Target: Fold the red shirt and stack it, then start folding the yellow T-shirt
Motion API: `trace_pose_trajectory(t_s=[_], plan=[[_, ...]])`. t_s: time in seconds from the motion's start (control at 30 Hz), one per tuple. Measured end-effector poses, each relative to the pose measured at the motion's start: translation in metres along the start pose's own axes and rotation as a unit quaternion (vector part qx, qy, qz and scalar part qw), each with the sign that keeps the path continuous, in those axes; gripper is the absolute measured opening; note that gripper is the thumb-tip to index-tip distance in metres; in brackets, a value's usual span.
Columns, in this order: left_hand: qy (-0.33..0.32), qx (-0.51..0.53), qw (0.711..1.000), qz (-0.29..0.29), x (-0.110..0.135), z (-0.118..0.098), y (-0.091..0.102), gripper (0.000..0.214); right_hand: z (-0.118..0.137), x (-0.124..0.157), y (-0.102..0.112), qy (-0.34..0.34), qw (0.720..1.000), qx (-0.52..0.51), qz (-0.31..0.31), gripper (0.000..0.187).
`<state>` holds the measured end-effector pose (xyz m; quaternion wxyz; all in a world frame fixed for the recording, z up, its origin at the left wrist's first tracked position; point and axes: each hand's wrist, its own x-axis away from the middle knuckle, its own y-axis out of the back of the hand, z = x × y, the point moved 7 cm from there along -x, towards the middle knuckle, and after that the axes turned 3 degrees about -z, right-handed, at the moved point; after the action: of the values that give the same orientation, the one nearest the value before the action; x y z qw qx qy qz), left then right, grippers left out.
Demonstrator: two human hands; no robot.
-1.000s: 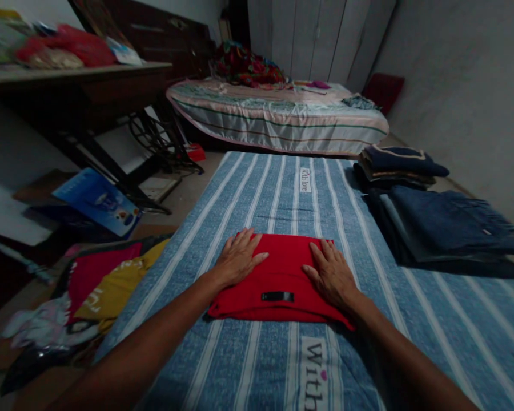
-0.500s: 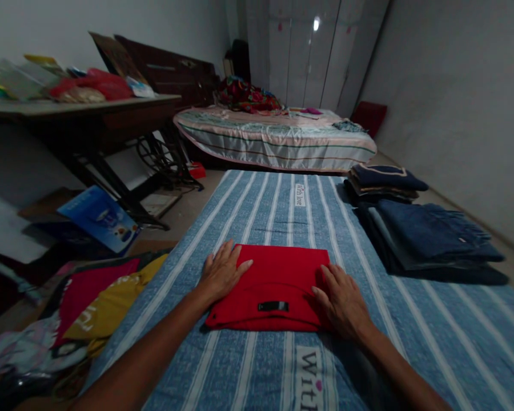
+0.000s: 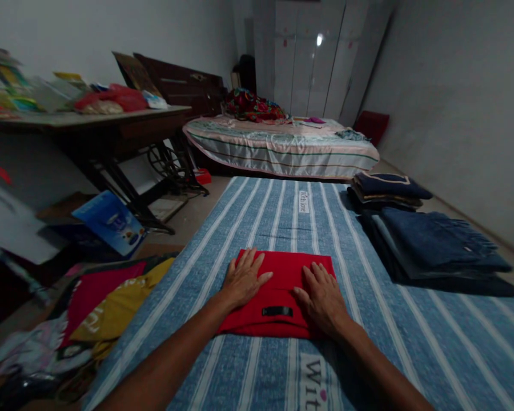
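A red garment (image 3: 278, 279), folded into a flat rectangle, lies on the blue striped sheet (image 3: 278, 222) in front of me. It looks like a shirt, with a black label near its front edge. My left hand (image 3: 245, 279) lies flat on its left part, fingers spread. On the right part rests my right hand (image 3: 323, 299), palm down with the fingers apart. Both hands press on the cloth without gripping it.
Folded jeans (image 3: 437, 245) and a smaller stack of dark folded clothes (image 3: 388, 188) lie at the right. Left of the sheet are loose clothes (image 3: 107, 308), a blue box (image 3: 111, 222) and a sewing machine table (image 3: 132, 117). A bed (image 3: 282, 148) stands behind.
Both hands have moved inward from the garment's side edges onto its top. The camera view has shifted slightly, so everything appears a little lower and farther right.
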<state>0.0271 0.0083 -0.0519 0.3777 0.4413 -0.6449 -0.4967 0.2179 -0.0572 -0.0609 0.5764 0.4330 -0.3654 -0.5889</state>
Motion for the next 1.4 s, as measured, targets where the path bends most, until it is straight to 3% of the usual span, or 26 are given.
trace_pose_trajectory(t_s=[0.2, 0.37, 0.47, 0.6, 0.7, 0.83, 1.03, 1.27, 1.4], plan=[[0.009, 0.071, 0.995, -0.062, 0.017, 0.032, 0.013, 0.06, -0.038, 0.003, 0.03, 0.007, 0.997, -0.057, -0.059, 0.046], [0.067, 0.125, 0.984, -0.106, 0.051, 0.055, 0.013, 0.06, -0.075, -0.012, 0.037, -0.031, 0.995, -0.085, -0.045, 0.045], [0.14, 0.245, 0.95, -0.136, 0.071, 0.062, 0.02, 0.059, -0.09, -0.021, 0.035, -0.077, 0.991, -0.103, -0.036, 0.051], [0.241, 0.417, 0.871, -0.098, 0.09, 0.07, 0.022, 0.058, -0.096, -0.034, 0.032, -0.09, 0.991, -0.101, -0.01, 0.055], [0.277, 0.439, 0.85, -0.091, 0.094, 0.08, 0.022, 0.048, -0.092, -0.049, 0.031, -0.083, 0.992, -0.092, 0.008, 0.056], [0.303, 0.41, 0.86, -0.033, 0.09, 0.091, 0.01, 0.046, -0.081, -0.073, 0.032, -0.069, 0.993, -0.091, 0.023, 0.048], [0.244, 0.401, 0.883, 0.01, 0.083, 0.078, 0.008, 0.049, -0.062, -0.098, 0.032, -0.053, 0.995, -0.047, 0.066, 0.042], [0.265, 0.391, 0.881, -0.011, 0.086, 0.071, 0.011, 0.048, -0.04, -0.108, 0.035, -0.01, 0.995, 0.014, 0.094, 0.041], [0.247, 0.392, 0.885, -0.049, 0.087, 0.065, 0.018, 0.039, 0.001, -0.106, 0.035, 0.082, 0.991, 0.035, 0.098, 0.042]])
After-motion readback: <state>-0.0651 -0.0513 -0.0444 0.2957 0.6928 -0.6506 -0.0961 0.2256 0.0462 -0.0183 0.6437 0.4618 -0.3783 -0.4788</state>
